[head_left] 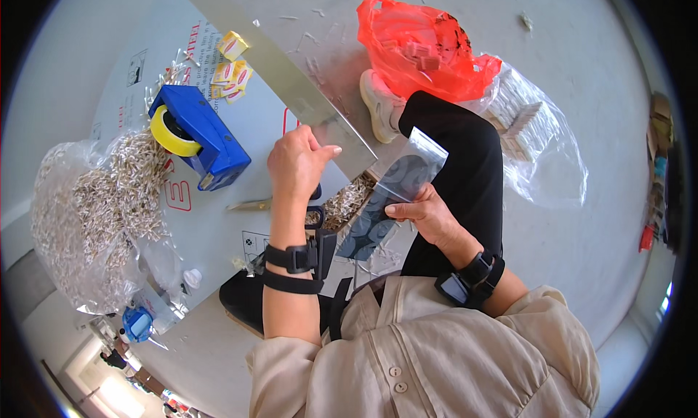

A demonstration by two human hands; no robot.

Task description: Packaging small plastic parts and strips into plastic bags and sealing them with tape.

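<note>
My right hand [430,216] grips a clear plastic pouch [411,168] with a dark grey circle pattern, thumb on top and fingers beneath. The pouch slants above my lap. Close to the table's edge, my left hand [298,160] is curled closed with its thumb pointing right; what its fingers hold, if anything, is hidden. Below that hand lies a pair of scissors [251,205], partly covered by my left wrist. Between my arms, an open box of cotton swabs [347,202] shows, part of it behind the pouch.
On the table [251,138] stand a blue tape dispenser [211,138], yellow packets [231,80] and a large clear bag of cotton swabs [109,207]. On the floor are a red plastic bag [429,50] with pink bundles and a clear bag of white packs [534,130].
</note>
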